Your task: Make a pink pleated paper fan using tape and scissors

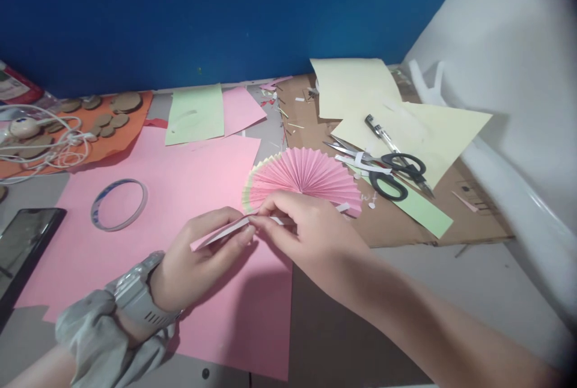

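Between the fingers of my left hand [205,255] is a narrow folded paper strip [228,230], pale on top with a pink edge. My right hand [306,222] pinches the far end of that strip, its fingertips meeting those of my left. A white strip end [343,207] shows past my right knuckles; whether it belongs to the held piece is hidden. Just beyond both hands lies a pleated pink paper fan [311,171] with a pale yellow left edge. Beneath my left hand spreads a large pink paper sheet [180,183].
Black-handled scissors [390,174] and a pen [390,141] rest on pale yellow paper [446,129] at right, over cardboard [406,225]. A tape ring [119,204], a phone [27,243] and white earphones [58,141] lie at left. A blue panel [225,15] closes the back.
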The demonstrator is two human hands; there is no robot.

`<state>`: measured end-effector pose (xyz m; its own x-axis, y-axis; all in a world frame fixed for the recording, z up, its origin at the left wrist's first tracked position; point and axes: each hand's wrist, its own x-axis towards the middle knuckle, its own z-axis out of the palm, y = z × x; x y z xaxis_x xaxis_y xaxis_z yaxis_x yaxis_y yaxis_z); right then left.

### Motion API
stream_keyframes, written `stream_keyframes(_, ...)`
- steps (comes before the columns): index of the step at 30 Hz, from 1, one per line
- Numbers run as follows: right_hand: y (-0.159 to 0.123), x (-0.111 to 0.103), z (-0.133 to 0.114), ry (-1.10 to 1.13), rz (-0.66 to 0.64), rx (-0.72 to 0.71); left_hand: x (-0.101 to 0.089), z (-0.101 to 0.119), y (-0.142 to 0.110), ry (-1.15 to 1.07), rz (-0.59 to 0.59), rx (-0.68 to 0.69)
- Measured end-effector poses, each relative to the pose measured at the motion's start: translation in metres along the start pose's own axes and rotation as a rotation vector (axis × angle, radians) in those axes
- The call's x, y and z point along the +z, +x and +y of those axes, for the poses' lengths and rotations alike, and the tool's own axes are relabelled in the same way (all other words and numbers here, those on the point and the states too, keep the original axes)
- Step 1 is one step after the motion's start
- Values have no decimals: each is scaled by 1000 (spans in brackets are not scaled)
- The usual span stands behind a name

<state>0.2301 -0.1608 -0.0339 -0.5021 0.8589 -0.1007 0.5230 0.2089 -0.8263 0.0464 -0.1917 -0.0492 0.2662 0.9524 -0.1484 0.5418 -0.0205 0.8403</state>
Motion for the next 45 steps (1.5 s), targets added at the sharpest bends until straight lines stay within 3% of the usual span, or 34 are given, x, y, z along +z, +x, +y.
stream_keyframes(8,-1,4,0,27,5,-40,2,-4,-2,-160,-10,10)
stream_keyframes(12,-2,3,0,38,8,-28,5,-6,-4,-380,-33,-42)
stream_keyframes(17,-3,2,-2,51,15,-2,11,-10,-6,-558,-29,-1)
stream_keyframes(21,-3,2,-2,28,15,11,9,-9,-5,-513,-46,4)
stream_keyframes(27,-3,6,0,-2,40,20,-1,-3,0,-183,-86,1)
stream_keyframes(31,-3,6,0,17,10,7,-2,0,2,-99,-55,-40)
stream_keyframes(39,-3,4,-1,24,-2,0,5,-5,-4,-368,-57,-103)
stream_keyframes(45,-3,3,1,-30,13,-22,6,-8,-5,-418,-76,-114)
